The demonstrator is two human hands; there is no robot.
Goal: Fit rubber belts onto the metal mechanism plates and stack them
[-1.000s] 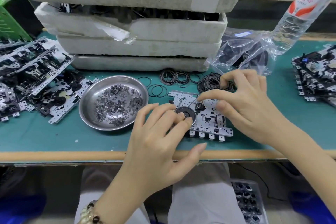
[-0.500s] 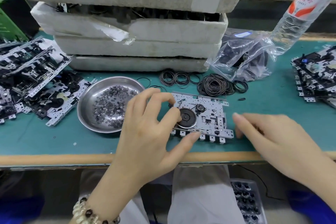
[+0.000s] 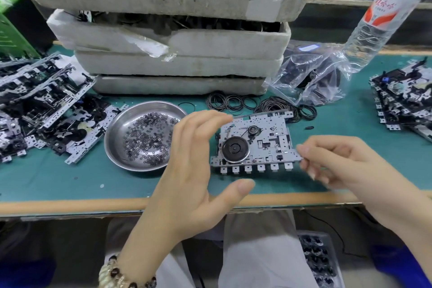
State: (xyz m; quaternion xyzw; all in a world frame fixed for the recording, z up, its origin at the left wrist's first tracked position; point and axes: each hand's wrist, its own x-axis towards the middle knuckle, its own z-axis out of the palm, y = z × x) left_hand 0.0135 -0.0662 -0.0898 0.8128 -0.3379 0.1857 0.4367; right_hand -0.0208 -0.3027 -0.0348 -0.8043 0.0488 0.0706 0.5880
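I see the metal mechanism plate (image 3: 264, 145) in the middle of the counter (image 3: 46, 177), near its front edge, between the two hands. Its far edge looks tipped up, though I cannot tell how much of it rests on the green surface. A large black wheel (image 3: 234, 149) sits at the plate's near left, and a smaller pulley (image 3: 253, 130) lies just beyond it. A thin dark line runs between them, but I cannot tell whether it is a fitted belt.

The right hand (image 3: 339, 161) has its fingers curled, and its fingertips (image 3: 301, 150) pinch the plate's right edge; that area is blurred. The left hand (image 3: 194, 170) is relaxed and spread, with the fingers by the plate's far left corner and the thumb stretched out below the near edge, gripping nothing. A beaded bracelet (image 3: 121, 276) circles that wrist.

Loose rubber belts (image 3: 275, 106) lie in coils just beyond the plate. To the left, a steel bowl (image 3: 117, 145) holds small washers (image 3: 145, 138). Further left is a heap of plates (image 3: 42, 105), and a tidier stack (image 3: 404, 100) sits at the right. Stacked foam trays (image 3: 175, 54) stand at the far side, with a plastic bag (image 3: 311, 77) and a water bottle (image 3: 383, 18) to their right.
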